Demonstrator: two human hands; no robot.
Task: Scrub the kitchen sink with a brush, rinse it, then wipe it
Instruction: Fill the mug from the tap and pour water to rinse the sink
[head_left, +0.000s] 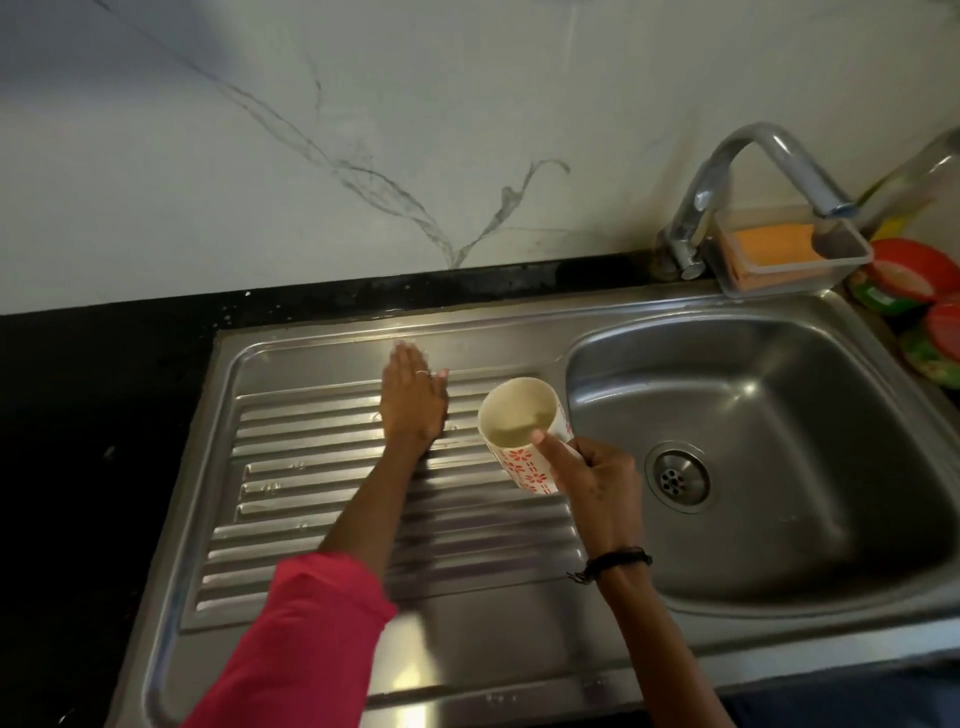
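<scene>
- The stainless-steel sink (613, 629) is set into a dark tabletop (93, 415); its ribbed drainboard (322, 493) lies to the left and its bowl (779, 415), with the drain (675, 480), to the right.
- The left hand (413, 397) lies flat on the upper ribs of the drainboard, fingers straight and together, holding nothing.
- The right hand (597, 480) grips a white mug with a red flower pattern (522, 434), thumb over the rim, tilted toward the drainboard; a little water seems to sit inside.
- This looks like the rinsing step, the flat palm pushing water along the ribs.
- The mug is likely ceramic: stiff, breakable, and slick when wet, so a full wrap around the body is safer than a rim pinch.
- Wet steel is slippery, and the ribs probably trap water, so sweeping along them toward the bowl should work best.
- No brush is in view; an orange sponge (769, 244) sits in a clear tray (852, 260) beneath the tap (753, 171).
</scene>
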